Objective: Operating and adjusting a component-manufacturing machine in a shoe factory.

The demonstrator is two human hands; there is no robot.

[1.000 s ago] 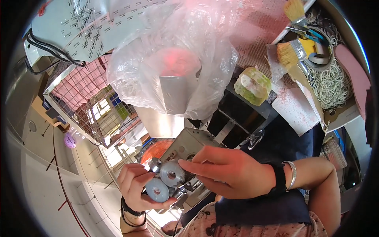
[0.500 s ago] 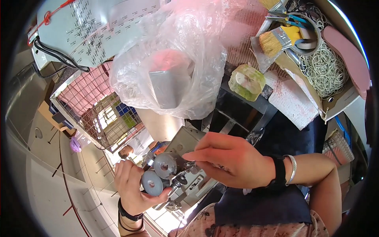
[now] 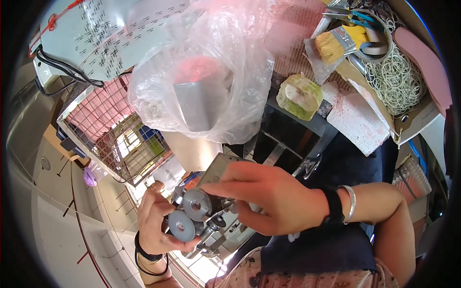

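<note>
Two grey round wheels with centre holes sit side by side on a metal machine head, the upper wheel [image 3: 197, 205] and the lower wheel [image 3: 182, 225]. My left hand [image 3: 154, 218] curls around the lower wheel, thumb underneath and fingers along its left side. My right hand [image 3: 273, 199] has its index finger stretched out, with the fingertip at the upper wheel's top edge. Its thumb hangs apart below, and its other fingers are partly hidden. A dark knob on a metal rod [image 3: 216, 223] stands just right of the lower wheel.
A clear plastic bag [image 3: 240, 91] covers a grey block behind the machine. Beyond it at right are a green crusted lump [image 3: 300, 97] and a box [image 3: 418, 126] with a brush [image 3: 331, 45], tape roll and tangled white cord. A wire basket [image 3: 105, 120] stands left.
My right hand's index finger has stretched left to the upper wheel, and its pinch has loosened. My left hand has shifted slightly left and down, still around the lower wheel.
</note>
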